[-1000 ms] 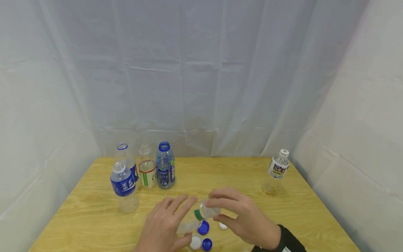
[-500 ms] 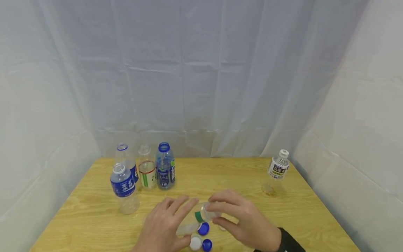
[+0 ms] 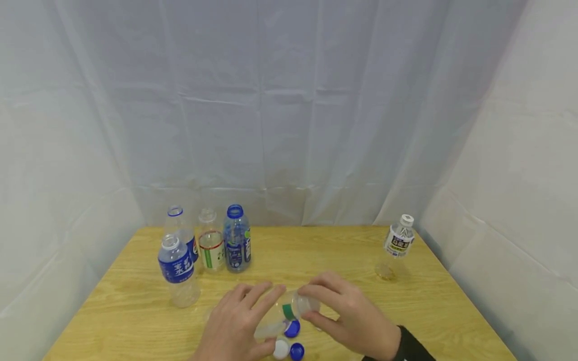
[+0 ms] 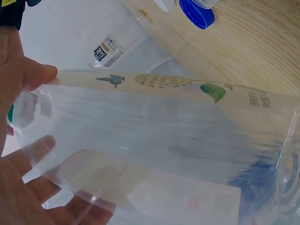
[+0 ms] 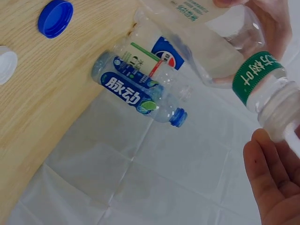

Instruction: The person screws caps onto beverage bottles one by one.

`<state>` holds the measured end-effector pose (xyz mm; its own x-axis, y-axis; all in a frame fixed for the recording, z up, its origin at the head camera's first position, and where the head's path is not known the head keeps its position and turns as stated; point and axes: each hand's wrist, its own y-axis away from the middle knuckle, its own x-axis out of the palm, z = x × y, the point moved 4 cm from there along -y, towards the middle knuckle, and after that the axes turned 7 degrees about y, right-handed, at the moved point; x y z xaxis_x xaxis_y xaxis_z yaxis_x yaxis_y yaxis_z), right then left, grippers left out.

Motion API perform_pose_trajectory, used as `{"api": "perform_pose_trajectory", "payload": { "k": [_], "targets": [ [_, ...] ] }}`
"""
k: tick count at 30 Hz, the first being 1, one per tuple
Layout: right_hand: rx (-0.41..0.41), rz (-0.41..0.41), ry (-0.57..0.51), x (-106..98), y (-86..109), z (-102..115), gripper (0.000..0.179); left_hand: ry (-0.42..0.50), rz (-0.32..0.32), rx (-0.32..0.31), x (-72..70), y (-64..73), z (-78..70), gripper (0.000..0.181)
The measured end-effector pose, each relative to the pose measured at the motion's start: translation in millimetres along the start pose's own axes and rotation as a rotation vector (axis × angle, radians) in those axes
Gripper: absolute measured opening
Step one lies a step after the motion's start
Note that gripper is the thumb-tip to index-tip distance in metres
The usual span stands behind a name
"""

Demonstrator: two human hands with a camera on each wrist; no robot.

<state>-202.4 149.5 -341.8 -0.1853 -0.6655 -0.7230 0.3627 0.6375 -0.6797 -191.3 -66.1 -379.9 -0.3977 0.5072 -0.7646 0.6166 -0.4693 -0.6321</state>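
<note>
A clear plastic bottle (image 3: 270,323) with a green neck band (image 5: 255,77) lies tilted above the table, its neck pointing right. My left hand (image 3: 235,323) grips its body, thumb on one side and fingers on the other, as the left wrist view also shows. At the neck end, the fingers and thumb of my right hand (image 3: 349,311) pinch the bottle around its mouth. A whitish rim shows there in the right wrist view; whether it is a cap I cannot tell. Below the bottle lie a large blue cap (image 3: 292,329), a smaller blue cap (image 3: 297,351) and a white cap (image 3: 282,348).
At the left stand several uncapped bottles: a blue-labelled one (image 3: 176,268), a Pepsi-type one (image 3: 177,220), a green-and-white-labelled one (image 3: 212,248) and a blue one (image 3: 237,240). A white-capped bottle (image 3: 399,243) stands back right. White sheeting (image 3: 289,125) encloses the wooden table (image 3: 316,250).
The bottle's neck end and the right fingers around it have shifted very slightly. Both hands keep their hold, the white cap under the right hand is now mostly covered, and the standing bottles stay put.
</note>
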Motion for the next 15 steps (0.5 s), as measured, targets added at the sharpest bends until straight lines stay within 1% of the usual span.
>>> {"api": "perform_pose_trajectory", "payload": {
  "k": [4,7,11,15],
  "targets": [
    [0.036,-0.024,0.082,3.1,0.9,-1.6,0.028,-0.011,0.005,0.016,1.3,-2.0,-2.4,0.095],
    [0.055,-0.042,0.123,4.5,0.6,-2.2,0.023,-0.019,0.008,0.020,2.3,-3.0,-3.9,0.095],
    [0.094,-0.053,0.149,5.9,-0.6,-2.5,0.017,-0.031,-0.007,0.030,3.2,-3.0,-4.8,0.094],
    [0.159,-0.062,0.165,7.8,-1.0,-2.7,0.009,-0.046,-0.030,0.050,4.2,-2.8,-5.1,0.093]
  ]
}}
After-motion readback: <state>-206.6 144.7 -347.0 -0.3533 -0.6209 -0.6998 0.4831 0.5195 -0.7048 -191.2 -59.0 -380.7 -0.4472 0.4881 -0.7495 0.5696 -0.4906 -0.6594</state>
